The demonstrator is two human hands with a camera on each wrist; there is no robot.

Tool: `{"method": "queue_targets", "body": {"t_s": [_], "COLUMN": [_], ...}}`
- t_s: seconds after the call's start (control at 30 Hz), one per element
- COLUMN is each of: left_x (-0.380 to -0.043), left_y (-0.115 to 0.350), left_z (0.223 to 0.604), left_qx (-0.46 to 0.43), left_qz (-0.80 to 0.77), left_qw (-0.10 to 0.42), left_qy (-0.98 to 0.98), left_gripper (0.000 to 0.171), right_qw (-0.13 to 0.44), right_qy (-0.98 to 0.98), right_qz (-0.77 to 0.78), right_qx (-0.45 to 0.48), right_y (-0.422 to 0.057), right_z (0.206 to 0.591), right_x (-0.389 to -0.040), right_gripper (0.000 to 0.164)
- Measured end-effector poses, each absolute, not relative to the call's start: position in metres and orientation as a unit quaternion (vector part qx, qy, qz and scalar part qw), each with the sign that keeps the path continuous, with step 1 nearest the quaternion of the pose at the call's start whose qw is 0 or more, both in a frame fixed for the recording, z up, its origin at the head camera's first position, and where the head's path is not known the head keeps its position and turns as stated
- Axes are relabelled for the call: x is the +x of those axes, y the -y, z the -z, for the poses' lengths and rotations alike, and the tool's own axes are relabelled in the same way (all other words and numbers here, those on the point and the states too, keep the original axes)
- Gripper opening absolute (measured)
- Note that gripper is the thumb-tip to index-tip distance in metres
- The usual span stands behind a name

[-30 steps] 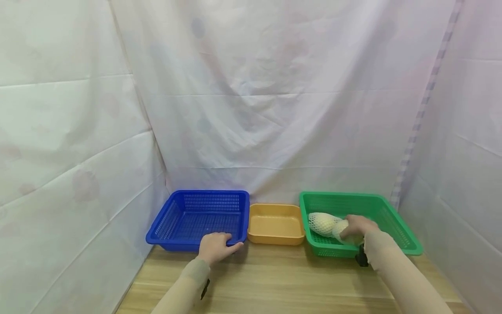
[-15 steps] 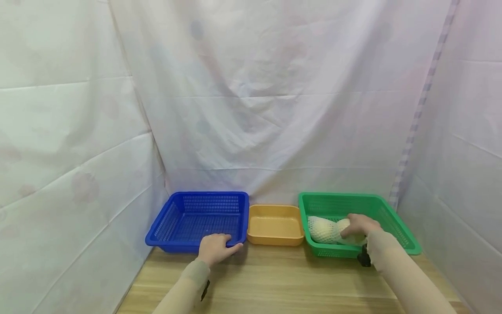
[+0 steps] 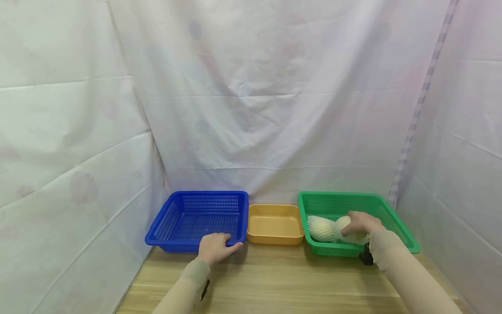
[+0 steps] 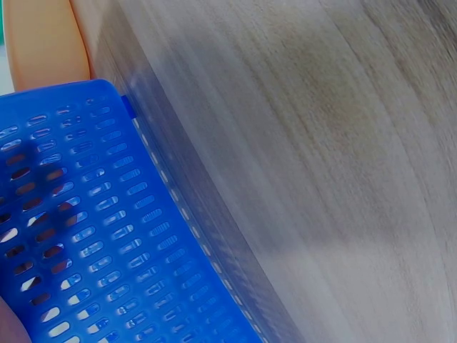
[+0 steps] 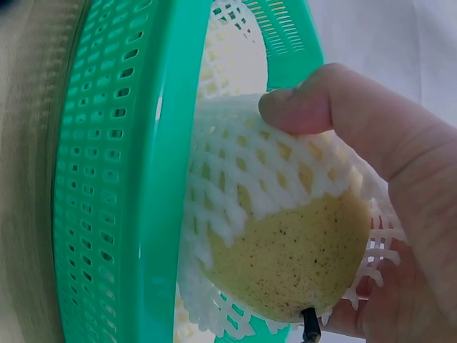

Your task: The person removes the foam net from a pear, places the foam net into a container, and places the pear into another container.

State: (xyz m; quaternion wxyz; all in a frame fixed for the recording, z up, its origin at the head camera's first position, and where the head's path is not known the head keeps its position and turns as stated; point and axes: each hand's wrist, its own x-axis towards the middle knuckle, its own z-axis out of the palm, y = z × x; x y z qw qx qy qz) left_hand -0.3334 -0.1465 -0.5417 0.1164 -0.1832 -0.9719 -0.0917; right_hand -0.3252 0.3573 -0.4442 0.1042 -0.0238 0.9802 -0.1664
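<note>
My right hand [image 3: 364, 222] reaches into the green basket [image 3: 400, 226] and grips a pear [image 5: 293, 250] in a white foam net. Speckled yellow skin and a dark stem show where the net ends, in the right wrist view, with the thumb pressed on the netting. Left of the held pear, a second netted pear [image 3: 322, 229] lies in the basket. My left hand [image 3: 215, 249] holds the front rim of the blue basket [image 3: 157, 237], its fingers hooked over the inside, mostly hidden. Skin tones show through the slots of the blue wall in the left wrist view.
Between the two baskets stands a shallow orange tray [image 3: 276, 240]. All three containers line up at the back of the wooden table [image 3: 274, 279], close to a white curtain [image 3: 266, 131]. More white cloth hangs at both sides.
The right hand has shifted slightly right and up with its pear. The other netted pear has settled a little lower in the basket. My left hand keeps its place on the blue rim.
</note>
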Motion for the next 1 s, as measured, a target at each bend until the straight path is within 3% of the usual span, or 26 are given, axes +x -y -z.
{"method": "queue_targets", "body": {"t_s": [0.47,1.0], "left_x": [-0.333,-0.337], "left_y": [0.143,0.149], "left_z": [0.549,0.546], "left_qx": [-0.190,-0.189], "left_qz": [0.091,0.092], "left_qw": [0.099,0.125], "left_qy": [0.972,0.970], "left_gripper": [0.068,0.070], "right_qw": [0.093,0.083], "right_qy": [-0.980,-0.979], "right_qz": [0.174,0.185], "right_qx": [-0.016,-0.009], "right_y": [-0.362,-0.363], "right_z": [0.444,0.440], "right_x": [-0.314,-0.315], "right_gripper": [0.083,0.088]}}
